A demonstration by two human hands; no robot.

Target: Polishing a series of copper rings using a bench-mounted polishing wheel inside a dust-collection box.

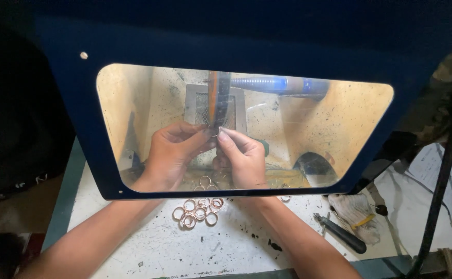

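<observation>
Forearms: bare, reaching up from the lower edge, passing under the dark blue guard frame (60,93) and behind its clear window (339,129).
Loose rings: copper-coloured cluster (197,211) lying on the speckled white bench (148,243), between the forearms, just below the window's lower edge; a few more seen through the window.
Left hand (172,155): behind the window, fingers curled, pinching a small ring (215,133) at the fingertips.
Right hand (244,157): thumb and forefinger gripping the same small ring from the other side, fingertips almost touching those of the left.
Held ring: raised right against the lower edge of the upright polishing wheel (219,101).
Wheel: edge-on, on a blue spindle (272,83) running off to the right.
Bench, right side: dark-handled pliers (342,233) beside a crumpled work glove (355,212).
</observation>
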